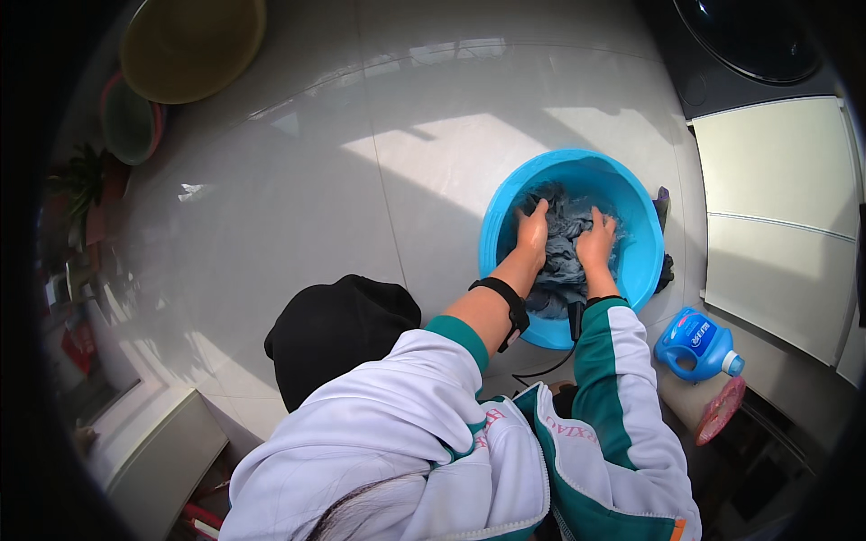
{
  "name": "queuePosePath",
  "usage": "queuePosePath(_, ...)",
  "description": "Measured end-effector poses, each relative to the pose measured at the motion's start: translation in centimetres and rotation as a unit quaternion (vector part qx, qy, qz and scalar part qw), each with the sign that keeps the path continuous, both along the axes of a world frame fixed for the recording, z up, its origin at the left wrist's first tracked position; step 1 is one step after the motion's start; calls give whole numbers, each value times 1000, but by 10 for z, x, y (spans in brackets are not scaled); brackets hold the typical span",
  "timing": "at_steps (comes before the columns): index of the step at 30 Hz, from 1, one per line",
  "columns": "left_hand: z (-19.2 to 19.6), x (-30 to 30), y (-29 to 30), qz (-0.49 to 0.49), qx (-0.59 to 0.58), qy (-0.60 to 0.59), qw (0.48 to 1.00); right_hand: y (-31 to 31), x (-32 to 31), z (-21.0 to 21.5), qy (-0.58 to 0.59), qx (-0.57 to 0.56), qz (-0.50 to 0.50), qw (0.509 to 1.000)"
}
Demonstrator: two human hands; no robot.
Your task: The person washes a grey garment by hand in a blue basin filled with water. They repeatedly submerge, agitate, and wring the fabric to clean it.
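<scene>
A bright blue basin (648, 257) stands on the floor with water and a wet dark grey garment (566, 257) bunched up inside. Both hands reach into it. My left hand (532, 233) grips the cloth on the basin's left side, its thumb on top and the other fingers partly sunk in the wet folds. On the right side, my right hand (595, 242) has its fingers bent into the same garment, their tips partly hidden by cloth and water. A black strap (507, 302) circles my left forearm.
A blue detergent bottle (695, 344) and a pink object (721, 411) lie right of the basin, near pale cabinet drawers (780, 167). Something black and rounded (343, 329) stands to the left. Tan (192, 45) and green (128, 119) basins sit far left, near a plant (81, 180).
</scene>
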State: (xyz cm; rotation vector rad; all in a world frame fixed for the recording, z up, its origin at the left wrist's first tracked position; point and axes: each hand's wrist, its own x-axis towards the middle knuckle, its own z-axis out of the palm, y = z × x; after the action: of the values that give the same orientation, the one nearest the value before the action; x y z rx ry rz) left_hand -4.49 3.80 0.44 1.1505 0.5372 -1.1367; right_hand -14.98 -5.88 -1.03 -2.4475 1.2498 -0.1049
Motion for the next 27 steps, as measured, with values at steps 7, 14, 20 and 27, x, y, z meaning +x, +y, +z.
queuePosePath(7, -10, -1, -5, 48, -79, 89, 992, 44, -8, 126, -265, 250, 35, 931)
queuePosePath(14, -24, -15, -19, 29, -136, 40, 990, 73, 17, 151, -253, 108, 123, 953)
queuePosePath(20, -10, -16, -17, 50, -165, 121, 978, 51, 19, 79, -249, 56, 58, 965)
queuePosePath(27, 39, -8, -17, -42, -19, -60, 997, -23, 4, 9, -40, 16, -90, 995)
